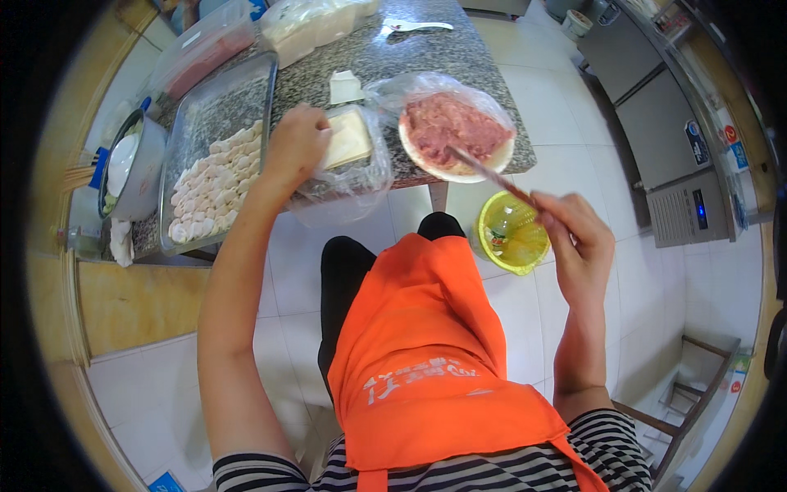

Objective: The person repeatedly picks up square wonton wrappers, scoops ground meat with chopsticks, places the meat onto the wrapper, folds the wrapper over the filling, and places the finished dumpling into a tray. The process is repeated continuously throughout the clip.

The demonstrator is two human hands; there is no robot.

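My right hand point(577, 243) grips a thin wooden stick point(495, 175), its far tip dipped in pink minced meat point(455, 126). The meat fills a white bowl point(424, 161) with a clear plastic bag lying over its far side. My left hand point(300, 142) is curled at the left edge of a stack of square dough wrappers point(349, 140), which sits in clear plastic. Whether its fingers hold anything is hidden. Left of that hand, a metal tray point(209, 111) carries rows of small wrapped dumplings point(218, 181).
A white scrap point(345, 87) and a white spoon point(418, 26) lie on the granite table point(369, 55). Farther back are bagged wrappers point(307, 37) and a plastic box of meat point(209, 52). A pot point(144, 166) stands left, a yellow basket bin point(516, 261) on the floor.
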